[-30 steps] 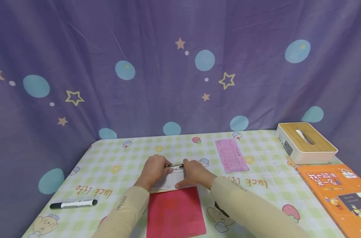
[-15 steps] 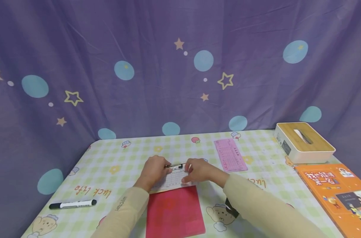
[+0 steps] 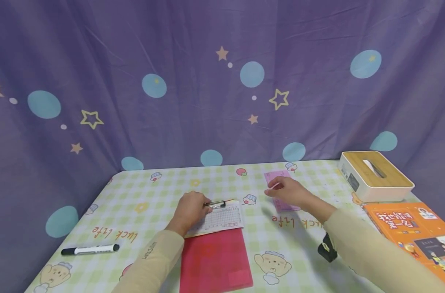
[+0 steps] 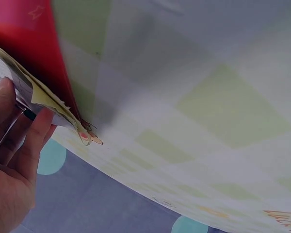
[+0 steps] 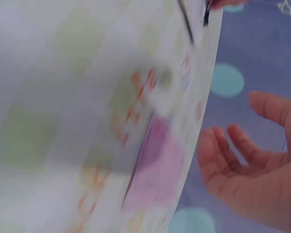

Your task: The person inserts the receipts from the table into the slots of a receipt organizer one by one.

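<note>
My left hand [image 3: 191, 208] grips the left end of a white printed form pad [image 3: 222, 218]. A slim black and silver piece [image 3: 217, 204], perhaps a clip, lies along the pad's far edge by my fingertips. In the left wrist view, yellowish sheets [image 4: 46, 98] show under the white ones. A red folder [image 3: 216, 262] lies just in front of the pad, touching it. My right hand [image 3: 286, 191] hovers over a pink printed slip [image 3: 277, 176] and covers part of it. Its fingers are loosely bent, with nothing held in the right wrist view [image 5: 252, 160].
A black and white marker [image 3: 90, 250] lies at the left of the table. At the back right stands a tissue box [image 3: 378, 175] with a wooden lid. An orange book [image 3: 409, 234] lies along the right edge. A purple curtain [image 3: 193, 122] hangs behind the checked tablecloth [image 3: 149, 191].
My right hand has let go of the pad's right side and moved right, over the pink slip. The left hand has stayed at the pad's left end.
</note>
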Available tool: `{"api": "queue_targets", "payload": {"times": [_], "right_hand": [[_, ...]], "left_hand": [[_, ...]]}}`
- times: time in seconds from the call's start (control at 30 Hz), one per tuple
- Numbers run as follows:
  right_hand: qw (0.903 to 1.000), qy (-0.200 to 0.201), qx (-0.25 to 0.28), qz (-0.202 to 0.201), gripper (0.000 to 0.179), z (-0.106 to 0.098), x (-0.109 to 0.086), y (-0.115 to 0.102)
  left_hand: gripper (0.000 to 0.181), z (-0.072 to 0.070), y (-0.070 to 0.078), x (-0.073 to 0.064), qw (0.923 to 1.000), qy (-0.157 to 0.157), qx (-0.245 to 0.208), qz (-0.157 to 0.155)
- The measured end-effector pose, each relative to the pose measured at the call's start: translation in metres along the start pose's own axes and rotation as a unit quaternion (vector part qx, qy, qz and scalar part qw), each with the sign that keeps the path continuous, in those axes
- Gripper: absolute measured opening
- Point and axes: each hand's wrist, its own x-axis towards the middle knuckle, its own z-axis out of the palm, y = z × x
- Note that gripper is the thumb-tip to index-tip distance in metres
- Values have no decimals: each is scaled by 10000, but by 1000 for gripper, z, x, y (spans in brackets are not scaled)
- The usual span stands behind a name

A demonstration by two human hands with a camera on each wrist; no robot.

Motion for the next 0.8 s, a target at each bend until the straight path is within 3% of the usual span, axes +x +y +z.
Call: {"api": "queue_targets", "payload": {"times": [0.17,0.33,0.6,0.8], "right_hand": [[9961,149,-516,704,59,-23,-11,25],[9858,239,-1018,1313,78,-28,-16,41],[9718,348,-1522,1767,67,-11,-16,44],[9628,514,-1705,2032,69,-3,-14,38]], "left_hand": [[25,0,1,0,10000,-36,-7,-10],[25,-1,0,0,10000,52,-13,19],[24,0,-1,0,10000,51,-6,1],[24,0,0,-1,10000,71,37,-20]]}}
